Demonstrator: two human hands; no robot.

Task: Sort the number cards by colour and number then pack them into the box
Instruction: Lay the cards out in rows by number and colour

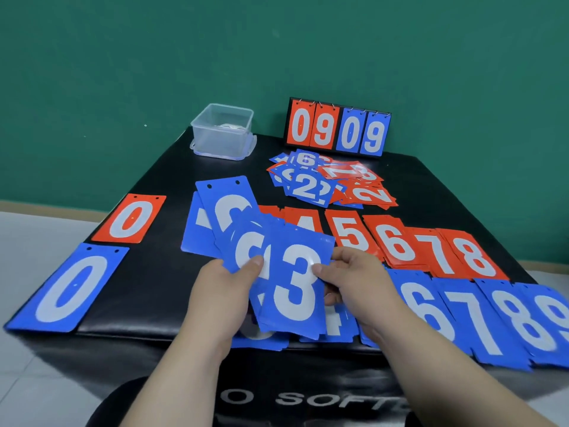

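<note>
**Loose fan, crowded rows: slips and mix-ups likely**

Grips a splayed fan of blue cards [229, 208] in the left hand [228, 285], thumb pressed on top. Pinches the blue 3 card [295, 288] at its right edge with the right hand [354, 278], at centre frame above the near edge of the worktop [147, 288]. Risks spilling the fan: overlapped, glossy-looking, clamped by little more than one thumb. Could also draw two cards at once and land a wrong number on a pile.

Just below the hands, hides part of the blue row [480, 315], so may set the 3 on the wrong stack unseen. At lower right, appears to overhang the worktop's near edge with the blue 7 to 9: easy to sweep off with a forearm. Behind that, the red row [397, 241], packed edge over edge and prone to shuffling if nudged. Further back, an unsorted heap [329, 183] of both colours below the scoreboard [338, 127]. At upper left, the clear box [221, 131], well apart from everything, contents unclear.
</note>
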